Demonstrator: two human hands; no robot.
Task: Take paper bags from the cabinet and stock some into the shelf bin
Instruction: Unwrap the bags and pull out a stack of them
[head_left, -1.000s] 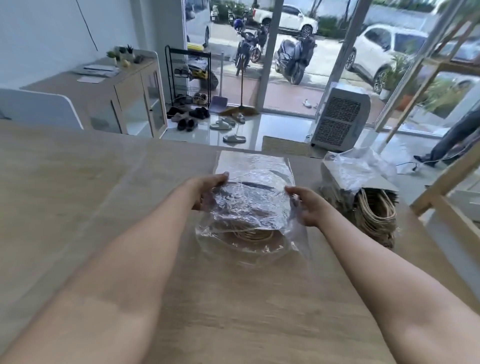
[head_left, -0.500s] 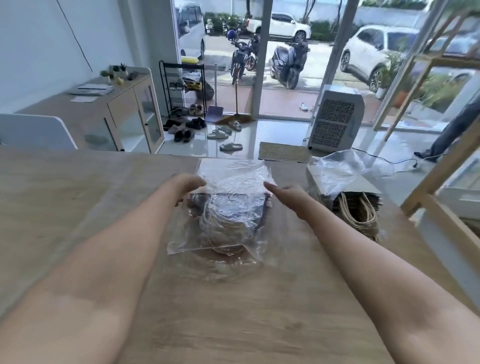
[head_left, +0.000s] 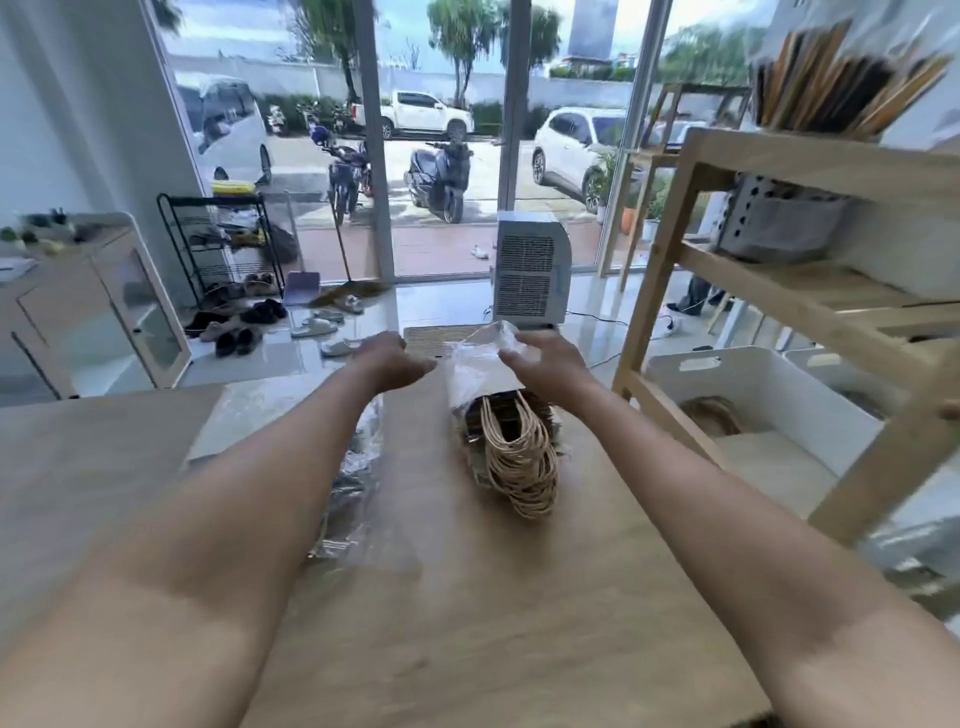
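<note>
both hands left first clear plastic pack (head_left: 353, 483), now at second pack of brown paper bags (head_left: 511, 447). right hand (head_left: 545, 361) grip on wrap (head_left: 480, 364), left hand (head_left: 392, 361) open. unwrapping next, then white bin (head_left: 769, 384).

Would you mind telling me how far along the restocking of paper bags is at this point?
Done: two plastic-wrapped bundles are out on the table, one flat pack lying under the left arm. In hand: both hands reach the bundle with rope handles, the right hand on its plastic wrap, the left hand beside it. Left: unwrapping and loading the white shelf bin, which already holds some handles.
</note>
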